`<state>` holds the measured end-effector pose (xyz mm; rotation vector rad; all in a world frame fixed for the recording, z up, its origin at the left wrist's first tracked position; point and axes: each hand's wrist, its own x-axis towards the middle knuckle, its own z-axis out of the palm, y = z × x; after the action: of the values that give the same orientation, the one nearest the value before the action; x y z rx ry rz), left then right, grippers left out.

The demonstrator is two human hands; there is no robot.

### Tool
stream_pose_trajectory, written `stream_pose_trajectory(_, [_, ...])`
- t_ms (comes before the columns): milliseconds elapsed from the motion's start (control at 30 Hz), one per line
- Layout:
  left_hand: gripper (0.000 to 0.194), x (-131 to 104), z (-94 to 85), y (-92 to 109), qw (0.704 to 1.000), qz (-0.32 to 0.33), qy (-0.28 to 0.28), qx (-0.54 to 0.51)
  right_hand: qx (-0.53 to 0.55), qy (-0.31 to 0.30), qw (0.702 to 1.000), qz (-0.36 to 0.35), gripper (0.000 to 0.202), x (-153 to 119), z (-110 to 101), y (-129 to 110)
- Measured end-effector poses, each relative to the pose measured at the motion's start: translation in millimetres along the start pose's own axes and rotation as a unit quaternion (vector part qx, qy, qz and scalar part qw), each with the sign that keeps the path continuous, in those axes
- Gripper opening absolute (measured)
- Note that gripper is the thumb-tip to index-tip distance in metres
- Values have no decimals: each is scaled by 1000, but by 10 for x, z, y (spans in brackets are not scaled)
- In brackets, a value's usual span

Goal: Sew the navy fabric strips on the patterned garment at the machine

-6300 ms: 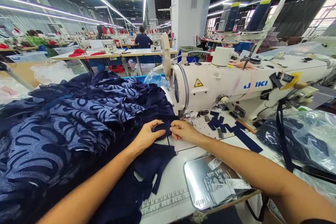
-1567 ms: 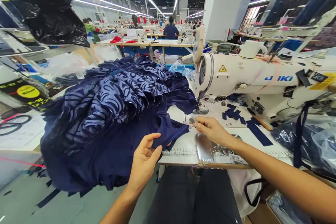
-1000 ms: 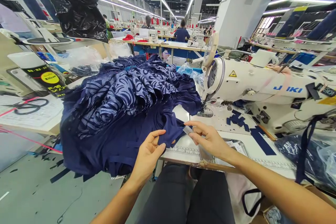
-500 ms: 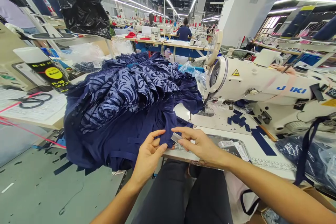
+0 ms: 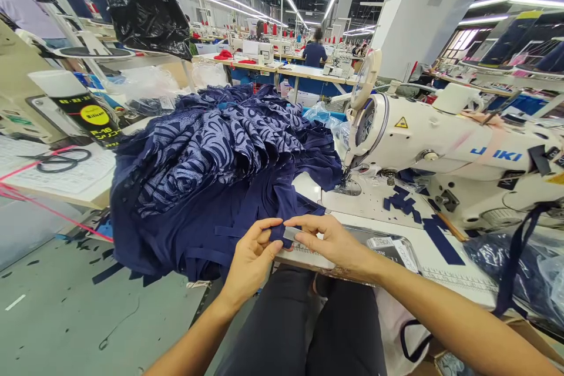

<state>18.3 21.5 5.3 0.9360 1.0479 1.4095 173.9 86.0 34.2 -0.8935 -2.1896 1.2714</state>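
Note:
At the table's front edge, my left hand (image 5: 255, 249) pinches the edge of a navy garment (image 5: 185, 247) between thumb and fingers. My right hand (image 5: 328, 241) is closed on a small pale grey strip (image 5: 291, 234), perhaps a label; its exact kind is unclear. The strip lies against the navy fabric, and both hands' fingertips nearly meet there. The garment belongs to a big heap of navy pieces with patterned lace (image 5: 220, 141), left of the sewing machine (image 5: 432, 129). Some fabric reaches close to the machine's needle area.
Black scissors (image 5: 64, 160) and a silicone spray can (image 5: 81, 108) are at the left. Navy scraps (image 5: 400, 202) and a small tray (image 5: 396, 247) lie on the machine table. A plastic bag (image 5: 502, 264) sits at the right. A person (image 5: 314, 53) sits further back.
My right hand has brought the pale strip onto the fabric edge, closer to my left fingertips. The camera view has shifted slightly.

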Motion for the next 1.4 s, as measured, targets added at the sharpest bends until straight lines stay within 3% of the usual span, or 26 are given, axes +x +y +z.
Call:
stream_pose_trajectory(500, [33,37,-31,-10,1000,-12,-16,6,-114,45,983,-136,28,7,113,169])
stream_pose_trajectory(800, [35,48,-66,-25,998,-40,-38,-15,-78,-15,991,-103,27,32,22,120])
stream_pose_trajectory(1100, [35,62,-85,-46,999,-32,-38,-9,-120,65,984,-118,27,-13,128,150])
stream_pose_trajectory(1400, [34,71,-93,-75,999,-22,-40,-16,-114,76,982,-130,28,-10,144,163])
